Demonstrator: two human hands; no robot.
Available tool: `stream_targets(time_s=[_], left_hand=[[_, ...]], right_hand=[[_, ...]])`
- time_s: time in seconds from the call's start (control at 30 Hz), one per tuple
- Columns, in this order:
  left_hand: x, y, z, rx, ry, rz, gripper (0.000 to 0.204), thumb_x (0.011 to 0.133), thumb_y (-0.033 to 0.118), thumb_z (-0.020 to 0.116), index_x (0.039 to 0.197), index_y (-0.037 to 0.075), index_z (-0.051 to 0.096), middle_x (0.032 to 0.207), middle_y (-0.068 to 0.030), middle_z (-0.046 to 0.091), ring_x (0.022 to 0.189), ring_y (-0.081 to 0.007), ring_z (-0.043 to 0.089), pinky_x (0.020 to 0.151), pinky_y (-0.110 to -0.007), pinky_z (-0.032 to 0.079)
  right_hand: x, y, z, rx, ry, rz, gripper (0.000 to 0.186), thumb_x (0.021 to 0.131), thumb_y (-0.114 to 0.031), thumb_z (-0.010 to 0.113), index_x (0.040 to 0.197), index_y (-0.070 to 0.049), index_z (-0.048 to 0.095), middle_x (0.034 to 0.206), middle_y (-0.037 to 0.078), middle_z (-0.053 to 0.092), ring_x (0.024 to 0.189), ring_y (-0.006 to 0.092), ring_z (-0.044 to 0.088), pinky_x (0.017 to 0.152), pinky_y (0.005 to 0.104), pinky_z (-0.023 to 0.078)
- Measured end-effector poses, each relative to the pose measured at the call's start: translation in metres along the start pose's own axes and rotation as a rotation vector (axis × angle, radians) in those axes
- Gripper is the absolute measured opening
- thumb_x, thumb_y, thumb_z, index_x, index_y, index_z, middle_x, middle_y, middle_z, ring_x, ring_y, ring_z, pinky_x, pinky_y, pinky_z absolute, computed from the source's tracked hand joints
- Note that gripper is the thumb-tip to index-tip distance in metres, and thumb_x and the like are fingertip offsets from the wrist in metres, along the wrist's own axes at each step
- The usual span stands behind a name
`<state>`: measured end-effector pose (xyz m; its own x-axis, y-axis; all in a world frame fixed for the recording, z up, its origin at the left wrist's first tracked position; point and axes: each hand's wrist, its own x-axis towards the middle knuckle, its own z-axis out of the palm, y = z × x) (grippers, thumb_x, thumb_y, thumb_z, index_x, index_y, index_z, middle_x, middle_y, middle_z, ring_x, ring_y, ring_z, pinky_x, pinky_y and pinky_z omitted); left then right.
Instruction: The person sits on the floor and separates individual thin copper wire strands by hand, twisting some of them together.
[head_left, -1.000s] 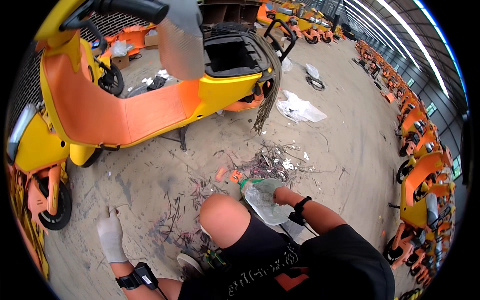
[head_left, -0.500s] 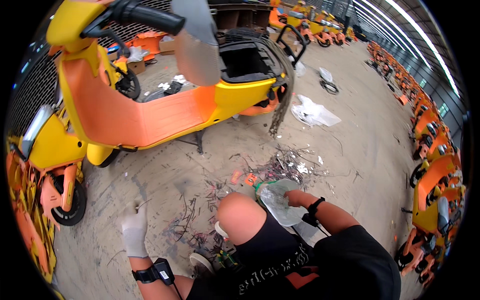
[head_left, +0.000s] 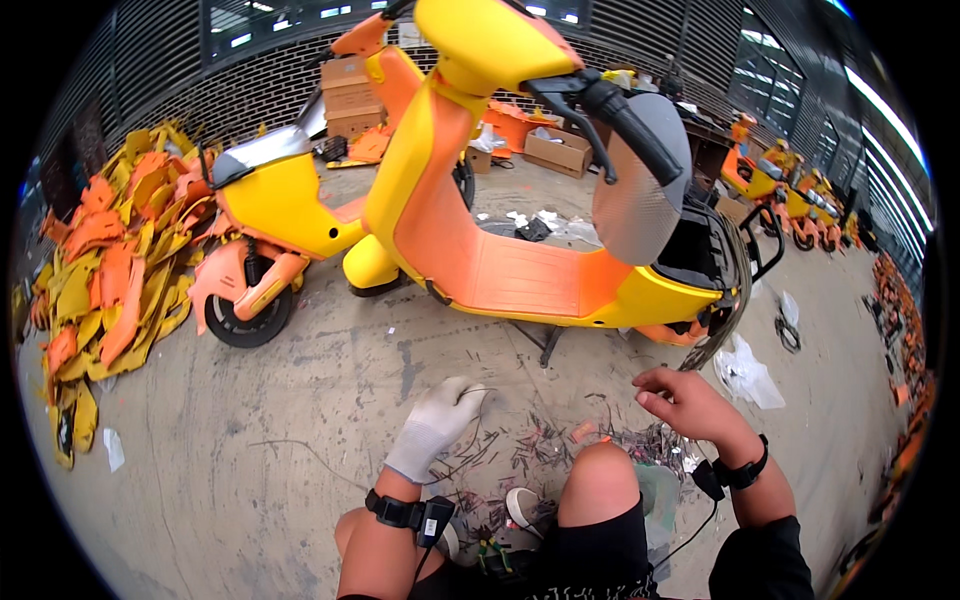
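Note:
My left hand (head_left: 437,428), in a light knitted glove, is closed on a thin dark wire (head_left: 476,389). Part of the wire pokes out past its fingertips; a loose length seems to hang below. Bare and held up beyond my right knee, my right hand (head_left: 690,405) has thumb and fingers apart, with nothing visible between them. Cut wire scraps (head_left: 535,445) litter the floor between and below the hands. A clear greenish plastic bag (head_left: 657,495) lies beside my right knee, partly hidden by it. Green-handled pliers (head_left: 492,553) rest near my shoes.
A yellow and orange scooter (head_left: 525,275) stands in front of me, its seat raised. Behind it at left is another scooter (head_left: 265,215), beside a heap of orange and yellow panels (head_left: 110,265). White plastic (head_left: 745,375) lies at right; cardboard boxes (head_left: 350,95) stand at the back.
My view has swung left. My right hand has left the plastic bag and come up in front of me. My left hand, still gripping the wire, has come nearer the right.

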<state>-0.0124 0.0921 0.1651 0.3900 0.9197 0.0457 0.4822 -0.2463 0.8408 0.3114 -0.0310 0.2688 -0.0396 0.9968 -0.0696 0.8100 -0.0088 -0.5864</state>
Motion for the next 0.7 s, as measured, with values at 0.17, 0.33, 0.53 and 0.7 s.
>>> stream_targets(time_s=[0.17,0.33,0.53,0.7], left_hand=[[-0.008,0.004,-0.008,-0.031,-0.032,0.13,0.03,0.092,0.028,0.059,0.101,0.0,0.065,0.09,-0.018,0.065,0.084,-0.0302,0.062,0.076,-0.036,0.048],[-0.015,0.006,-0.025,-0.137,0.026,0.156,0.026,0.09,0.024,0.062,0.099,0.0,0.065,0.082,-0.0132,0.064,0.076,-0.0221,0.061,0.07,-0.034,0.048],[-0.023,-0.02,-0.039,0.153,0.321,0.078,0.026,0.087,0.022,0.064,0.102,0.001,0.065,0.085,-0.0131,0.065,0.081,-0.025,0.063,0.076,-0.033,0.049],[-0.024,-0.053,-0.033,0.711,0.588,0.073,0.028,0.084,0.022,0.064,0.102,0.001,0.066,0.097,-0.016,0.066,0.092,-0.0342,0.062,0.084,-0.036,0.049]], right_hand=[[0.029,-0.088,0.018,-0.006,-0.1,-0.321,0.033,0.092,-0.027,0.063,0.112,0.0,0.063,0.098,0.015,0.07,0.088,0.0273,0.068,0.079,0.0351,0.052],[0.076,-0.131,0.071,-0.117,-0.441,-0.258,0.031,0.096,-0.028,0.059,0.112,-0.002,0.062,0.092,0.01,0.07,0.079,0.017,0.067,0.073,0.0296,0.052],[0.114,-0.101,0.152,1.01,-0.634,-0.097,0.026,0.102,-0.024,0.05,0.105,0.0,0.058,0.079,0.006,0.064,0.087,0.0195,0.067,0.074,0.0311,0.052],[0.135,-0.083,0.179,1.31,-0.537,0.005,0.018,0.102,-0.02,0.049,0.102,-0.004,0.056,0.083,0.007,0.064,0.088,0.0259,0.068,0.077,0.0351,0.055]])
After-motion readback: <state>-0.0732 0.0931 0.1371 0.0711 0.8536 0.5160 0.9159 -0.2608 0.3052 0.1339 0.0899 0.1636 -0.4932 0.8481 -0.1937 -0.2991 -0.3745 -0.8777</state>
